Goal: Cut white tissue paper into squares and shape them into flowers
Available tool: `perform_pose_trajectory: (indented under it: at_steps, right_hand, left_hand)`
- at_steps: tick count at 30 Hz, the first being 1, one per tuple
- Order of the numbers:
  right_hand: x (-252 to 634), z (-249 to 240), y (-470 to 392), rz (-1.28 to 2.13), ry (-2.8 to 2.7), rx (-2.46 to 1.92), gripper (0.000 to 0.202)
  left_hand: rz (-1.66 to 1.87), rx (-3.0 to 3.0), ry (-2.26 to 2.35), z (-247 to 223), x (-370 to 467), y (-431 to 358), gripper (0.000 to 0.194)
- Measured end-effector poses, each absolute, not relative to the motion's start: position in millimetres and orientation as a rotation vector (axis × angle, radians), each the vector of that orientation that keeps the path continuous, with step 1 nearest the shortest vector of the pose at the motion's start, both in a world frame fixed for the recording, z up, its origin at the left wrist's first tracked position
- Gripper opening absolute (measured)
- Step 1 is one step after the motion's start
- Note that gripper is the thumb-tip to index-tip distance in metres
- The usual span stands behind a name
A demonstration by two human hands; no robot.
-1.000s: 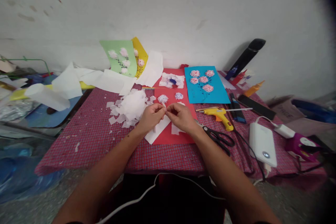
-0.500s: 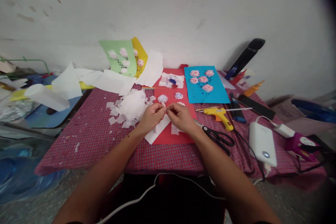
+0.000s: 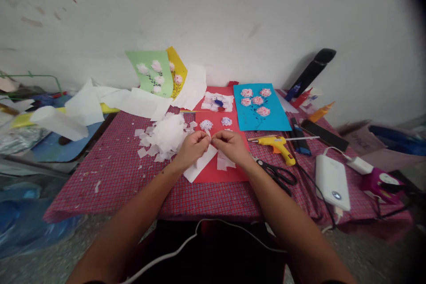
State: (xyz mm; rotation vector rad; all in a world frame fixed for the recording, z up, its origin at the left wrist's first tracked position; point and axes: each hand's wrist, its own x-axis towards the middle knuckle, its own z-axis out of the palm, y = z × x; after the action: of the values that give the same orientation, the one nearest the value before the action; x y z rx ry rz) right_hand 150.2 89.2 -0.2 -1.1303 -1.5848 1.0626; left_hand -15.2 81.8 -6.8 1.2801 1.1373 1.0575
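Observation:
My left hand (image 3: 193, 147) and my right hand (image 3: 231, 146) meet fingertip to fingertip, pinched together above a red card (image 3: 208, 175). A small bit of white tissue paper (image 3: 208, 133) shows between the fingertips; most of it is hidden. Just beyond the hands lie a speckled tissue-paper flower (image 3: 206, 125) and another paper flower (image 3: 226, 121). Under my left hand rests a folded white paper strip (image 3: 196, 169). Some tissue squares (image 3: 224, 162) lie below my right hand. A pile of white tissue squares (image 3: 168, 135) is left of my left hand.
On the right are a yellow glue gun (image 3: 278, 144), black scissors (image 3: 278, 175), a white power bank (image 3: 333, 182) and a blue card with pink flowers (image 3: 281, 113). A paint-stained tissue (image 3: 218, 102) lies at the back. White paper sheets (image 3: 143, 103) spread across the left.
Both hands stay almost in place, still pinched together. My right hand has shifted very slightly; the things on the table have not moved.

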Motion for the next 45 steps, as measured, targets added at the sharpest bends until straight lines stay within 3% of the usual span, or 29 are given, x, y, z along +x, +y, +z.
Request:
perform_pose_trajectory:
  at_steps: [14, 32, 45]
  right_hand:
    - [153.3, 5.3, 90.4, 1.297, -1.319, -1.066, 0.009]
    - [163.9, 4.0, 99.4, 1.282, -1.077, -1.057, 0.004]
    - [157.9, 13.4, 92.1, 1.345, -1.179, -1.094, 0.005]
  left_hand:
    - [1.058, 1.219, 1.106, -5.1, -15.5, 81.2, 0.021]
    - [1.083, 1.076, 1.019, 0.5, -16.6, 80.4, 0.019]
    - [1.106, 1.233, 0.988, -2.2, -17.5, 78.0, 0.042]
